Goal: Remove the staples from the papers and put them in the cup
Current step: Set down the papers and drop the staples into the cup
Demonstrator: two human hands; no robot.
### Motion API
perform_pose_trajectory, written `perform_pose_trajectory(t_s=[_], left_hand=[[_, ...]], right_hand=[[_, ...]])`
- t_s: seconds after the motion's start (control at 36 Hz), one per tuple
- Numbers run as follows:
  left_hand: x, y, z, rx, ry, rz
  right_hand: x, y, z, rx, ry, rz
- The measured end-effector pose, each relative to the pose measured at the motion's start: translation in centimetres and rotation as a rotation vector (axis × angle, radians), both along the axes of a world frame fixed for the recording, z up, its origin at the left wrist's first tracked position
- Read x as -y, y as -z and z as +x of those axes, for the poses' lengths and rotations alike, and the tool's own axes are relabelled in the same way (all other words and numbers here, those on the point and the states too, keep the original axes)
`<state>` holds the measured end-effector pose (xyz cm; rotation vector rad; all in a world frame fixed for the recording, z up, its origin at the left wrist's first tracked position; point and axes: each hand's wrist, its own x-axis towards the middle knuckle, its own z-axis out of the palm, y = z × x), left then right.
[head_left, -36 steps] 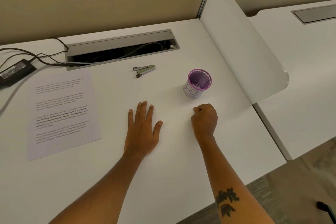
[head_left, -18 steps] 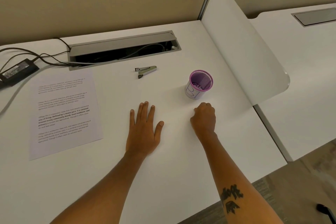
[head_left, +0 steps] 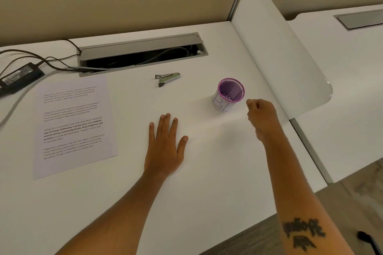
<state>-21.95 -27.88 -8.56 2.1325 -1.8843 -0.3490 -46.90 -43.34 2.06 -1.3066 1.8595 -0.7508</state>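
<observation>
A purple mesh cup (head_left: 229, 95) with a white paper label stands on the white desk (head_left: 207, 182); small bits lie at its bottom. My right hand (head_left: 261, 117) is raised just right of the cup, fingers curled and pinched together; whether a staple sits between them is too small to tell. My left hand (head_left: 165, 146) lies flat on the desk, fingers spread, holding nothing. A printed paper sheet (head_left: 72, 124) lies to the left. A metal staple remover (head_left: 167, 78) rests behind my left hand, near the cable tray.
An open grey cable tray (head_left: 143, 53) runs along the back of the desk. A black power adapter (head_left: 19, 76) with cables sits at the far left. A white curved divider panel (head_left: 275, 47) rises on the right, and a second desk lies beyond it.
My right hand has lifted off the desk and moved right and forward, from in front of the cup to beside its right rim. My left hand has stayed flat.
</observation>
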Motion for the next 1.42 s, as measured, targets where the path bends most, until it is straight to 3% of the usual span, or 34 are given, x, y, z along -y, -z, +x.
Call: perform_pose_trajectory(t_s=[0.08, 0.28, 0.44, 0.67, 0.86, 0.97, 1.14, 1.42], left_hand=[[0.0, 0.0, 0.0, 0.003, 0.002, 0.002], [0.0, -0.1, 0.0, -0.003, 0.002, 0.003], [-0.1, -0.1, 0.1, -0.002, 0.003, -0.005], [0.0, -0.2, 0.1, 0.002, 0.003, 0.009], [0.0, -0.2, 0.1, -0.006, 0.003, 0.004], [0.0, -0.2, 0.0, -0.006, 0.003, 0.002], [0.0, -0.2, 0.1, -0.009, 0.005, 0.000], [0.0, -0.1, 0.0, -0.013, 0.003, -0.005]], right_hand=[[1.7, -2.1, 1.2, 0.000, -0.063, -0.049], [4.7, -3.3, 3.9, -0.270, -0.152, -0.072], [5.4, -3.5, 3.5, -0.329, -0.165, -0.139], [5.2, -3.8, 2.8, -0.308, -0.170, -0.209], [1.3, -3.6, 1.9, -0.076, 0.038, -0.289], [-2.7, 0.0, 1.2, -0.066, 0.130, -0.248], [-5.6, 5.3, 1.1, -0.234, -0.061, -0.097], [-4.5, 7.0, 2.1, -0.387, -0.217, -0.140]])
